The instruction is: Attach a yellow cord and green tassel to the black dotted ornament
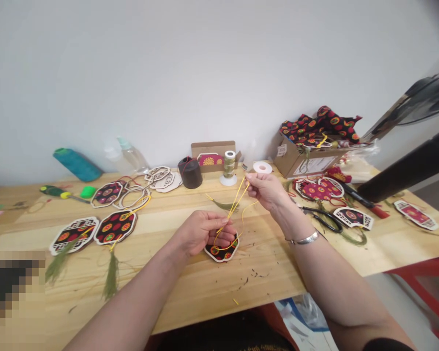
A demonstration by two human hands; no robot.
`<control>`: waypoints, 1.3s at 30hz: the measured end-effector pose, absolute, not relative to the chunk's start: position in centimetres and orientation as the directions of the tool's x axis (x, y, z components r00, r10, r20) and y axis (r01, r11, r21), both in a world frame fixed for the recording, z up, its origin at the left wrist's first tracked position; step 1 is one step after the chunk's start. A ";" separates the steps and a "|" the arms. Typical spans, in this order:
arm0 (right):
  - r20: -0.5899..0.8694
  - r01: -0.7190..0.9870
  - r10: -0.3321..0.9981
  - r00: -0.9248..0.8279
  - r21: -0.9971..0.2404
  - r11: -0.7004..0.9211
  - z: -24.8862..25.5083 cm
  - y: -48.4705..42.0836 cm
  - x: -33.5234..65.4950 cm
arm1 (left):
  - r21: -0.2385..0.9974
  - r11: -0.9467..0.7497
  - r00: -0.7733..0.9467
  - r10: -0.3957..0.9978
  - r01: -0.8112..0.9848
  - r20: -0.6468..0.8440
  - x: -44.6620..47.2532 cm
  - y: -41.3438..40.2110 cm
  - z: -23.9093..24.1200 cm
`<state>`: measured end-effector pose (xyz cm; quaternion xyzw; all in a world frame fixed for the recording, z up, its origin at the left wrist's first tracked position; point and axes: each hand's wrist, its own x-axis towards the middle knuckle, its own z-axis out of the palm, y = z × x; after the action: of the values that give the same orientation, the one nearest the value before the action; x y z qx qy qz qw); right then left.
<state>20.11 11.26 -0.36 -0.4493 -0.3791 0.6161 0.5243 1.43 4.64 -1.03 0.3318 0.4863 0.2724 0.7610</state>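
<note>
My left hand (204,233) is closed around a small ornament (222,251) covered in black fabric with red and yellow dots, holding it just above the wooden table (212,282). A yellow cord (234,207) runs up from the ornament to my right hand (265,189), which pinches its upper end, pulled taut. A loose loop of the cord hangs between the two hands. A green tassel (225,204) lies on the table just behind the cord.
Finished ornaments with green tassels (95,231) lie at the left. A dark thread cone (190,171), a green spool (229,165) and a white tape roll (262,167) stand behind. Scissors (324,218), more ornaments and a cardboard box (305,158) of fabric sit at the right.
</note>
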 end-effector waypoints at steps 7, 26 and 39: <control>-0.178 -0.343 0.984 -0.013 -0.923 -0.171 -0.5 11.5 20.2 | 0.767 0.634 0.379 0.735 -0.093 -0.562 1.4 4.6 -1.0; 0.357 0.408 0.896 0.263 -0.883 0.232 -0.2 10.9 20.4 | 0.834 0.506 0.246 0.856 -0.221 -0.454 1.5 4.7 -1.3; -0.186 0.074 0.919 -0.349 -0.983 -0.171 -1.3 8.0 16.3 | 0.927 0.331 0.126 0.942 -0.177 -0.312 1.7 4.4 -1.3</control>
<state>16.35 8.02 -1.35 -0.4557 -0.5447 0.6145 0.3435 1.73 4.44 -1.31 0.3828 0.4993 0.4335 0.6452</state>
